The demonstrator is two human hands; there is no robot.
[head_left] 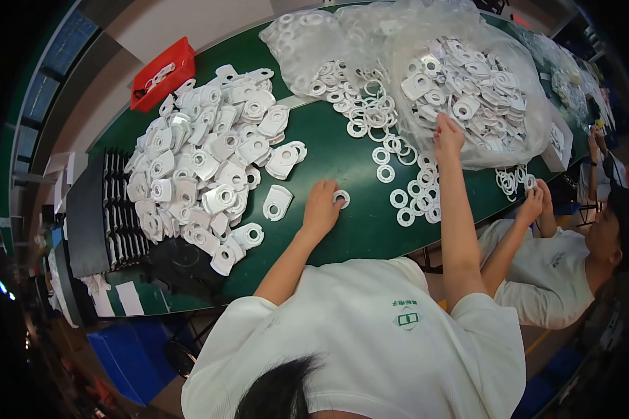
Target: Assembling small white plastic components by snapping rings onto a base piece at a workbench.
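Note:
My left hand [320,211] rests at the middle of the green table, fingers curled against a white ring [342,200] with a round hole. Just left of it lies a single white flat plate [278,202], rounded at one end, with a ring-shaped hole. My right arm stretches forward, and my right hand [449,137] is at the near left edge of a clear plastic bag [531,133] full of white parts [468,84]. Its fingers are drawn together; whatever is between them is hidden. Loose white rings [419,192] lie below that hand.
A large heap of white plates [210,153] covers the left of the green table [314,153]. Behind it stands a red bin [163,75]; a stack of black trays [108,213] is at far left. More rings spill from another bag [304,45]. A co-worker [559,258] handles rings at right.

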